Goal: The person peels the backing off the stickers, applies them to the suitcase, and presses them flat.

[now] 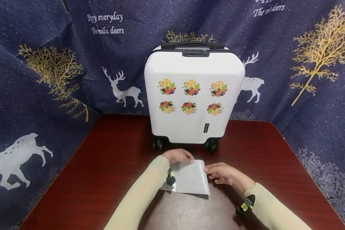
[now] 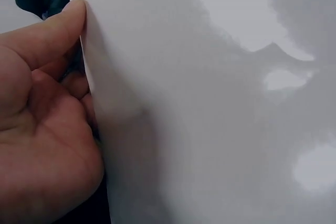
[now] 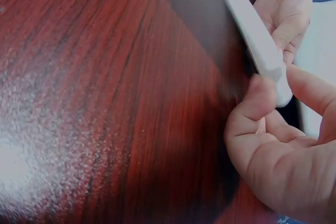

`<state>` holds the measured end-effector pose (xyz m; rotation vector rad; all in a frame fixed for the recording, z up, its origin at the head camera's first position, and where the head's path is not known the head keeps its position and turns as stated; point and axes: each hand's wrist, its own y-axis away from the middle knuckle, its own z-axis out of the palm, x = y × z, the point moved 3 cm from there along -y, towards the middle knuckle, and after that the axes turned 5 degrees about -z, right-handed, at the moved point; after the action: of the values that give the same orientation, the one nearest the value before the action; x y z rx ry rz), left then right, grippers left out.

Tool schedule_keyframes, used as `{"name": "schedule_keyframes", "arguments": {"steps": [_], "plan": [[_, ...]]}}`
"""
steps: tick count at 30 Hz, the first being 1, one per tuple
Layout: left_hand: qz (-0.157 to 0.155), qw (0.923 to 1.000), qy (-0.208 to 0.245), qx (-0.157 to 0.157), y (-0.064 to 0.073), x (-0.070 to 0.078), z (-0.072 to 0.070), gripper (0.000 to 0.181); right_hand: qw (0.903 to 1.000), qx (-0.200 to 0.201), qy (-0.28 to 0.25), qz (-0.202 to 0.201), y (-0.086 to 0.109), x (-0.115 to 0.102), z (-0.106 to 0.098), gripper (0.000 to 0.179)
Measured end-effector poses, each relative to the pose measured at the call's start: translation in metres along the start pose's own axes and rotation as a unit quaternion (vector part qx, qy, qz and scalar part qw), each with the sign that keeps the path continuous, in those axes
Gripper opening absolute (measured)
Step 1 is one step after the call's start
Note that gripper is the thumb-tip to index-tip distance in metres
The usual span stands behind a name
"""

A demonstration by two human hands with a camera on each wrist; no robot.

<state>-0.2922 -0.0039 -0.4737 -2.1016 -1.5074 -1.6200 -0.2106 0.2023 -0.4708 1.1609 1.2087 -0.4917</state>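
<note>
A glossy whitish sheet [image 1: 189, 179] is held up over the table in front of a white suitcase [image 1: 187, 127]. My left hand [image 1: 178, 156] pinches its far edge between thumb and fingers; the left wrist view shows the thumb on the face of the sheet [image 2: 220, 108]. At the right edge, my right hand [image 1: 222, 173] pinches the sheet. In the right wrist view the sheet [image 3: 252, 30] appears nearly edge-on, curving over at the right fingertips. Fruit-patterned stickers [image 1: 191, 88] sit in two rows on the suitcase's front. Any print on the sheet's other side is hidden.
The suitcase stands upright on black wheels [image 1: 211, 145] at the back of a dark red wooden table [image 1: 103, 159], its black handle [image 1: 192, 45] on top. Behind hangs a dark blue cloth [image 1: 126, 57] with deer and trees. Light glares on the table's near part.
</note>
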Motion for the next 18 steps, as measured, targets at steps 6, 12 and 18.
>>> {"name": "schedule_keyframes", "arguments": {"steps": [6,12,18], "plan": [[-0.004,1.0,0.005,0.005,-0.001,-0.003,0.0,0.024,0.9997,0.025,0.005,0.005,0.0,-0.001,-0.001,0.026],[0.01,0.998,-0.053,0.032,0.002,0.001,0.001,0.025,0.9954,0.076,0.055,-0.017,0.002,-0.002,-0.003,0.008],[0.071,0.9714,-0.21,0.086,0.015,0.013,0.001,0.027,0.9872,0.11,0.11,-0.035,0.001,-0.002,0.002,0.013]]}}
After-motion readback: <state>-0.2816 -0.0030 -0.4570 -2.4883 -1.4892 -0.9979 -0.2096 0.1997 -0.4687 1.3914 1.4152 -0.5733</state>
